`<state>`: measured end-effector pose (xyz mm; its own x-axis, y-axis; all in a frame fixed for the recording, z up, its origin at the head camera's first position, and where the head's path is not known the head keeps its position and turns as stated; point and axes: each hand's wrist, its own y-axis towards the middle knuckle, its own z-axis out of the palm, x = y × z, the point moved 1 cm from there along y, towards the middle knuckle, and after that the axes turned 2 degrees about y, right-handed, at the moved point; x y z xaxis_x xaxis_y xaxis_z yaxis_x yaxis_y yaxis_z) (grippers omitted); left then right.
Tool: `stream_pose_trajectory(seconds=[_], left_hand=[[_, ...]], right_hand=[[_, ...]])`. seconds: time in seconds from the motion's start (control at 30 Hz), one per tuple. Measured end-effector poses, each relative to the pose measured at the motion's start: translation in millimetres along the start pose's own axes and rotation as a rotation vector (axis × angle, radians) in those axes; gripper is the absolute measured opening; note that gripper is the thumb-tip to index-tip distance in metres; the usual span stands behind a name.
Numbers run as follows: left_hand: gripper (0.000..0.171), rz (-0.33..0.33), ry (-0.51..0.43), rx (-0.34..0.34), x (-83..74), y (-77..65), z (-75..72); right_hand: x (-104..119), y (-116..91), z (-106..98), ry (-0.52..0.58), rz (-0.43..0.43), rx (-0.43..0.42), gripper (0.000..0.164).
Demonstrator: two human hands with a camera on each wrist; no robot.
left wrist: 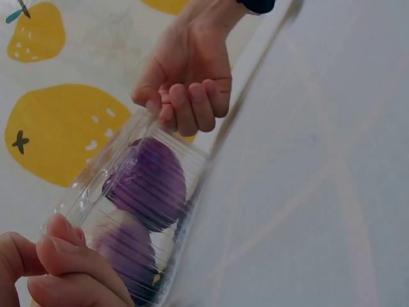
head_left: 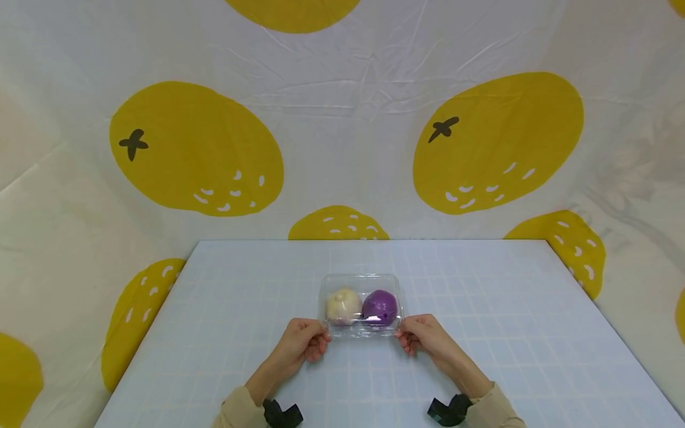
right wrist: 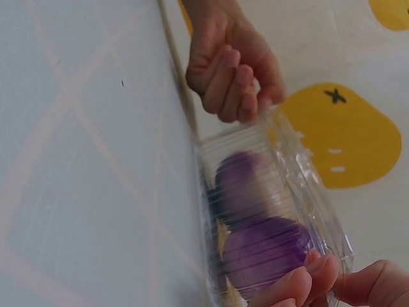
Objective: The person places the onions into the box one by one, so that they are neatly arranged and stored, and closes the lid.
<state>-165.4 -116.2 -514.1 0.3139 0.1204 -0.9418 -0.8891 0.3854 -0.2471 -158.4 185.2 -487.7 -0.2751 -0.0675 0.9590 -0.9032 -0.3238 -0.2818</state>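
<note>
A clear plastic clamshell container (head_left: 360,282) sits on the table with its lid down. Through it show two round things side by side: a cream-coloured ball (head_left: 343,306) on the left, purplish on its near side in the left wrist view, and a glossy purple ball (head_left: 380,307) on the right. My left hand (head_left: 305,342) pinches the container's front left corner between thumb and curled fingers. At the front right corner, my right hand (head_left: 425,339) pinches the rim the same way. The ridged near wall (right wrist: 239,137) faces me in the right wrist view.
The white table (head_left: 241,279) has a faint grid pattern and ends at a cloth backdrop (head_left: 348,148) printed with big yellow fruits. Beige sleeves (head_left: 241,407) and dark wrist mounts (head_left: 449,410) are at the bottom of the head view.
</note>
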Motion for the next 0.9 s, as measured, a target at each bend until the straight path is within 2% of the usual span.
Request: stream_pose_trajectory(seconds=[0.23, 0.37, 0.47, 0.67, 0.9], left_hand=[[0.02, 0.019, 0.034, -0.082, -1.3, -1.4, 6.6], [0.02, -0.008, 0.082, -0.084, -3.0, -0.8, 4.9], [0.024, -0.01, 0.156, -0.046, -6.0, -1.0, 1.9], [0.036, 0.016, 0.296, 0.066, -17.6, -6.6, -6.2], [0.035, 0.008, 0.417, 0.137, -31.4, -15.5, -15.5]], right_hand=[[0, -1, -1, 0.002, 0.004, 0.009, 0.023], [2, -1, -4, -0.018, -0.002, 0.033, 0.026], [5, -2, -8, -0.079, -0.007, 0.054, 0.029], [16, -4, -20, -0.274, -0.055, 0.066, 0.031], [32, -11, -31, -0.445, -0.136, 0.04, 0.026]])
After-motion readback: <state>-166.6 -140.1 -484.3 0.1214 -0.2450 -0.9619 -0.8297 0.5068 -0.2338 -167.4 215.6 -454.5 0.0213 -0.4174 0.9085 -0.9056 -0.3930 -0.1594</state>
